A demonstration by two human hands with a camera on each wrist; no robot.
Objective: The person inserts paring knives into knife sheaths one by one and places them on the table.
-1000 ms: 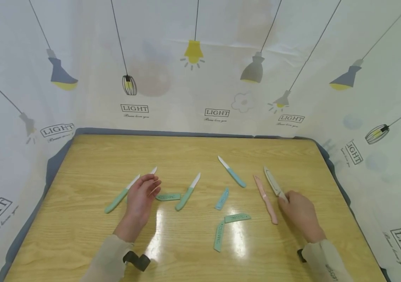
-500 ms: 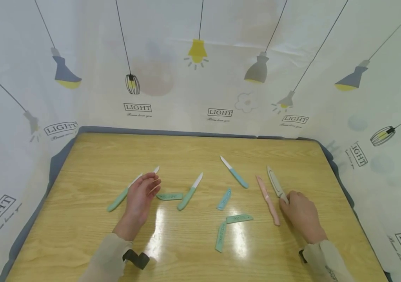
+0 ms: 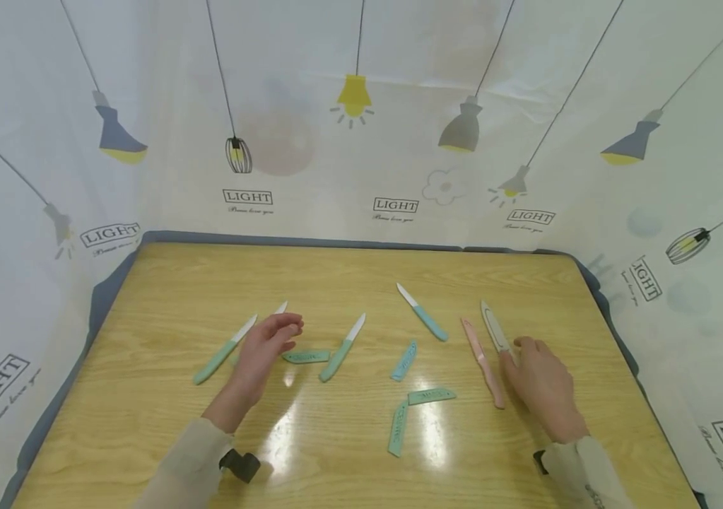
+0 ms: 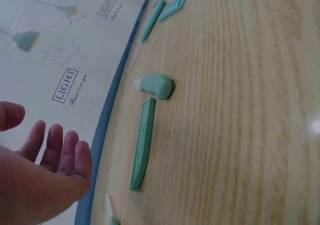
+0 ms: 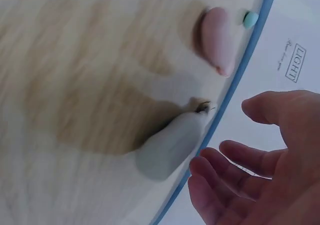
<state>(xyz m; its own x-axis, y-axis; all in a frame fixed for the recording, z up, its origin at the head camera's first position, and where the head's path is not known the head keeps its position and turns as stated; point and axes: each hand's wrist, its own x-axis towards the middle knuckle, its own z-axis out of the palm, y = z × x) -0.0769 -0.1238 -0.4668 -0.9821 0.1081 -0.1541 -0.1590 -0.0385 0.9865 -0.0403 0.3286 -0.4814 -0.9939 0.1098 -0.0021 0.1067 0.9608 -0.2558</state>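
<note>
My right hand (image 3: pixel 542 389) hovers by the handle end of a white knife (image 3: pixel 495 326), fingers loosely bent. In the right wrist view a gap shows between that hand (image 5: pixel 265 160) and the knife's pale handle (image 5: pixel 170 147). Just left of it lies a pink knife (image 3: pixel 483 364). Above the table's left part hangs my left hand (image 3: pixel 262 353), relaxed and holding nothing. It partly hides one green-handled knife (image 3: pixel 281 308). Beside it are another green knife (image 3: pixel 224 353) and a green blade sheath (image 3: pixel 306 357), whose end is close to a third green knife (image 3: pixel 343 348).
A blue-handled knife (image 3: pixel 425 314) lies toward the back, its white blade bare. Nearer are a blue sheath (image 3: pixel 404 360) and two green sheaths, one crosswise (image 3: pixel 431 396) and one lengthwise (image 3: pixel 398 428). Printed cloth (image 3: pixel 323 155) surrounds the wooden table (image 3: pixel 323 459) at the back and sides.
My right hand has let go of the white knife's handle, and its fingers have loosened. My left hand has shifted slightly right. The knives and sheaths lie where they were.
</note>
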